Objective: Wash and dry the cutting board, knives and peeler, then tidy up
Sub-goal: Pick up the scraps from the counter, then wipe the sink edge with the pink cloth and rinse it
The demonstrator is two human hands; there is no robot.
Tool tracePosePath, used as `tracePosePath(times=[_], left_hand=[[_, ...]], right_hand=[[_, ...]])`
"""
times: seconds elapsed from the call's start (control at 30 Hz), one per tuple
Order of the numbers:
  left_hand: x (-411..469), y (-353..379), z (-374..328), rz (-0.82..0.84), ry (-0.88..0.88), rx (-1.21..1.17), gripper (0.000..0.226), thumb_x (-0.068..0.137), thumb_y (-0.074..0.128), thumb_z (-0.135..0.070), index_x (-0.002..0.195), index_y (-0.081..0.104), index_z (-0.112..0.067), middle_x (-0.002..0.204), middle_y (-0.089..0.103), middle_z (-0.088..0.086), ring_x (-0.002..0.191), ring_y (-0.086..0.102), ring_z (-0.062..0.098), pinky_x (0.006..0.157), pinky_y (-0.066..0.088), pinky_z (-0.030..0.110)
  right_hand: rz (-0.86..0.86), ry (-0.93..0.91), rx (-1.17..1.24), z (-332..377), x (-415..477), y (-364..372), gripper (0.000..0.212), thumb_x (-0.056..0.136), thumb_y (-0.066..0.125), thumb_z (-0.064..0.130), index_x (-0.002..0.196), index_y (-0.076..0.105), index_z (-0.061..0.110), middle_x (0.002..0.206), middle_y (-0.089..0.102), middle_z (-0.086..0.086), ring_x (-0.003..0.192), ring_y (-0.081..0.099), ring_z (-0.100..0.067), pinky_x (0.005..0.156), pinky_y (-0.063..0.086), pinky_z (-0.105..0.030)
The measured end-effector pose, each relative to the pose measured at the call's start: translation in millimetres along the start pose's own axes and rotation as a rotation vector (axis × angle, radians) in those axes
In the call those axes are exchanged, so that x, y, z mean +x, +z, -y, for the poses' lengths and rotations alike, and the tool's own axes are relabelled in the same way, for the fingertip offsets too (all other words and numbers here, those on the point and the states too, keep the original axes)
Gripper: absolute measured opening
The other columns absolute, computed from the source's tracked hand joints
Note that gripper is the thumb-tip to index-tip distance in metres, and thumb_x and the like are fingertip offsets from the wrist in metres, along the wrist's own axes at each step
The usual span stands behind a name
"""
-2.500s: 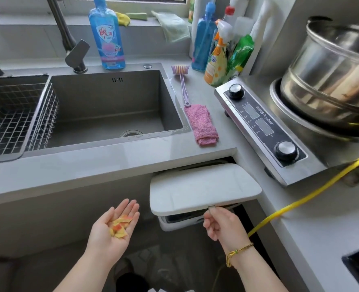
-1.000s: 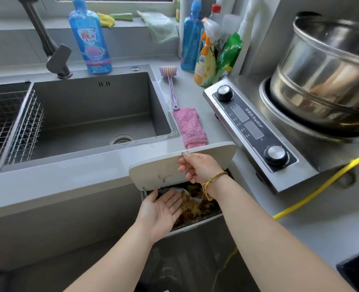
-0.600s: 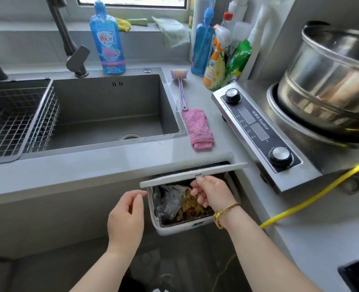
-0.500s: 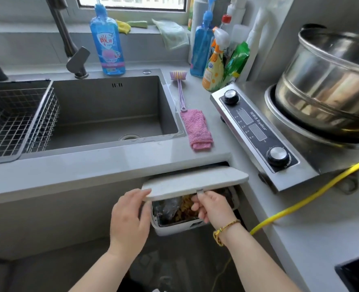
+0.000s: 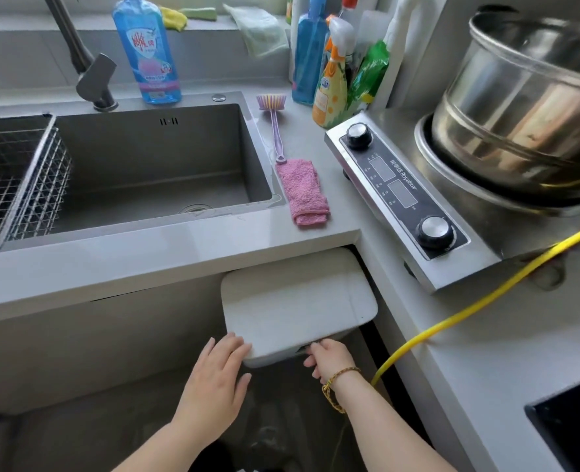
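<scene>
Fingers (image 5: 229, 345) of the person's left hand (image 5: 213, 379) are lying straight and slightly apart, their tips touching the near left corner of the white bin lid (image 5: 295, 301). The right hand (image 5: 329, 357) is doing the gripping: its fingers are curling under the lid's front edge, knuckles toward me, with a braided yellow bracelet (image 5: 336, 386) sitting on the wrist. The lid is lying flat and closed over the waste bin (image 5: 268, 361), which is hanging just under the edge of the grey countertop (image 5: 145, 253) at the inner corner of the worktop.

Up on the counter, the steel sink (image 5: 152, 172) is sitting with a wire basket (image 5: 9, 185) hooked in its left end and the faucet (image 5: 94, 76) leaning over the back rim. A blue dish-soap bottle (image 5: 149, 52) is standing behind the sink. To the sink's right a purple-handled brush (image 5: 275, 124) is lying lengthways, its handle end touching a folded pink cloth (image 5: 304, 192). Further right, an induction cooker (image 5: 401, 199) is carrying a large steel pot (image 5: 527, 107), and a yellow cable (image 5: 469, 308) is trailing across the worktop and dropping over its edge beside the right forearm. An orange spray bottle (image 5: 329, 86) is standing among other cleaning bottles in the back corner.
</scene>
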State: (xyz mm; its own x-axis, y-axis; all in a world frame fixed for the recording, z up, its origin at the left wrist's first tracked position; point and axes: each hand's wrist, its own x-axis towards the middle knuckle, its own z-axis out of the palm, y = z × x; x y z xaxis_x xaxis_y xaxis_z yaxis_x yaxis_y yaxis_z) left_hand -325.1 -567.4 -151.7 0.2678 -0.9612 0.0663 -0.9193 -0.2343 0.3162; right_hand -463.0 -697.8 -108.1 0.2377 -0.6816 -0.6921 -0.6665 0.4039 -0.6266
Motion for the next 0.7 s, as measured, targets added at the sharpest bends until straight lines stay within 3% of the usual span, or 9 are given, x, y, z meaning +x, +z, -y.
tracePosePath(times=[0.13, 0.2, 0.33, 0.43, 0.5, 0.6, 0.7], left_hand=[[3, -4, 1, 0.022, 0.015, 0.008, 0.07, 0.098, 0.002, -0.04, 0.096, 0.068, -0.016, 0.098, 0.069, 0.0, 0.106, 0.045, 0.012, 0.112, 0.006, 0.023], [3, -7, 0, -0.019, 0.022, -0.009, 0.065, 0.098, 0.003, -0.041, 0.097, 0.064, -0.02, 0.097, 0.068, -0.002, 0.105, 0.045, 0.011, 0.112, 0.005, 0.023], [14, -22, 3, -0.157, 0.013, -0.082, 0.044, 0.099, 0.006, -0.041, 0.101, 0.048, -0.026, 0.1, 0.067, 0.002, 0.106, 0.045, 0.012, 0.112, 0.007, 0.022], [33, -33, 10, -0.269, -0.023, -0.095, 0.036, 0.098, 0.022, -0.034, 0.101, 0.056, -0.022, 0.101, 0.067, 0.004, 0.108, 0.045, 0.014, 0.111, 0.01, 0.022], [46, -41, 13, -0.335, -0.041, -0.079, 0.034, 0.086, 0.037, -0.028, 0.095, 0.067, -0.015, 0.097, 0.069, 0.003, 0.108, 0.05, 0.015, 0.111, 0.019, 0.026], [64, -62, 17, -0.313, -0.02, -0.07, 0.027, 0.078, 0.048, -0.024, 0.087, 0.071, -0.014, 0.087, 0.072, -0.003, 0.092, 0.068, 0.019, 0.098, 0.041, 0.031], [89, -82, 31, -0.248, -0.046, -0.118, 0.019, 0.073, 0.056, -0.02, 0.082, 0.072, -0.014, 0.08, 0.072, -0.003, 0.077, 0.07, 0.021, 0.077, 0.046, 0.029]], right_hand=[[0.059, 0.043, -0.028, 2, 2, -3, 0.021, 0.099, 0.034, 0.017, 0.094, 0.051, 0.008, 0.069, 0.052, 0.001, 0.055, 0.042, -0.008, 0.034, 0.034, -0.009], [0.083, 0.064, -0.141, 1, 1, -10, 0.029, 0.099, 0.034, 0.027, 0.104, 0.055, 0.007, 0.072, 0.055, -0.001, 0.054, 0.044, -0.009, 0.045, 0.039, -0.015], [0.04, -0.002, -0.397, 0, 0, -28, 0.036, 0.097, 0.036, 0.033, 0.073, 0.054, 0.012, 0.063, 0.052, 0.0, 0.049, 0.044, -0.008, 0.059, 0.04, -0.022], [-0.014, -0.144, -0.34, 15, -3, -32, 0.027, 0.095, 0.041, 0.027, 0.073, 0.048, 0.012, 0.065, 0.047, -0.002, 0.055, 0.043, -0.013, 0.058, 0.038, -0.023], [-0.07, -0.279, -0.293, 32, -5, -32, 0.024, 0.094, 0.043, 0.024, 0.073, 0.047, 0.014, 0.07, 0.05, 0.0, 0.068, 0.047, -0.014, 0.059, 0.039, -0.02], [-0.166, -0.457, -0.25, 63, -8, -30, 0.012, 0.094, 0.045, 0.019, 0.084, 0.051, 0.021, 0.075, 0.052, 0.011, 0.079, 0.05, -0.009, 0.058, 0.036, -0.008], [-0.293, -0.562, -0.226, 91, 4, -23, 0.013, 0.092, 0.048, 0.012, 0.099, 0.058, 0.015, 0.089, 0.053, 0.005, 0.087, 0.05, -0.013, 0.067, 0.037, -0.017]])
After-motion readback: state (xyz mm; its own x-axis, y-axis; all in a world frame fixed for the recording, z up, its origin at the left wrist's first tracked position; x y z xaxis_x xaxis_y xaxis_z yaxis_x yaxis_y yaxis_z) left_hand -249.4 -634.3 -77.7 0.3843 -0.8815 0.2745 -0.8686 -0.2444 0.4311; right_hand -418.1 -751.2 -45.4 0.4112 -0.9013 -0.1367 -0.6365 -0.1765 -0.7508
